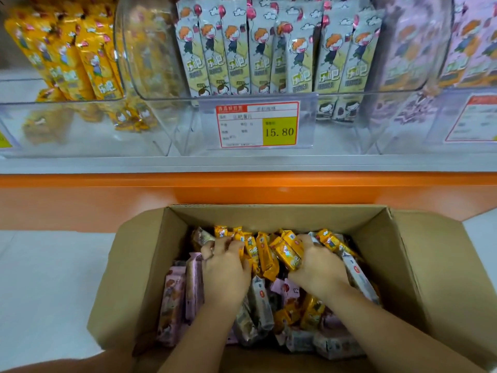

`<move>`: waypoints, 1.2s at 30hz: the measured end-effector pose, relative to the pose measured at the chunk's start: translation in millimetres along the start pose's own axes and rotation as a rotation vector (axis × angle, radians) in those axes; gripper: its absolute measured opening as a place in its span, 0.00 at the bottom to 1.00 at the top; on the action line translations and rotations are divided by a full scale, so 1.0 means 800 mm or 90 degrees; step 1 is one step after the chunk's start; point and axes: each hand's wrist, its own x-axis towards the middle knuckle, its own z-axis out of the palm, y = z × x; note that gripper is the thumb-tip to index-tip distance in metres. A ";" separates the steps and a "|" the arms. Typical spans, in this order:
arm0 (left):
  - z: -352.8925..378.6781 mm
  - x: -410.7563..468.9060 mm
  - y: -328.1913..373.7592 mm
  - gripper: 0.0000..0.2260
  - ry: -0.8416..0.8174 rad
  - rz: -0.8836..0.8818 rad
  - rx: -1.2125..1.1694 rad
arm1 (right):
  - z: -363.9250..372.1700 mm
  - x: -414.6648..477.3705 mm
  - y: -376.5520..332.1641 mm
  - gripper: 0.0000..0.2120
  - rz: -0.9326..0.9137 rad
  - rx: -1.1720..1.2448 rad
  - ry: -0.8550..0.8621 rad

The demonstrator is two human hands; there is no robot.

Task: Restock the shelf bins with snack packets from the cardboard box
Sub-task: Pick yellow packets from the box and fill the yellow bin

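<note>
Both hands are inside the cardboard box (282,215), which stands open on the floor below the shelf. The left hand (226,267) has its fingers curled over the near-left side of a cluster of yellow packets (265,251). The right hand (317,267) grips the same cluster from the right, thumb and fingers closed round the outermost packet. The cluster lies directly between the two hands, in the far half of the box. The long axes of the packets run roughly away from the person, toward the shelf.

Pink packets (174,297) and grey packets (259,300) fill the rest of the box, beside and beneath the hands.

The matching yellow bin (80,125) sits on the shelf above and to the left of the box, on the left hand's side. It is partly filled with packets leaning on end. The middle bin (185,125), directly above the box, holds grey-green packets only.

Judgement: the lift must travel up and leftward, not straight up. The bundle then needs tipping end-down to match the stock already in that bin.
</note>
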 end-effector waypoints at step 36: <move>-0.294 -0.109 0.064 0.22 -0.182 0.267 -0.614 | -0.247 -0.182 -0.064 0.20 -0.222 0.848 -0.288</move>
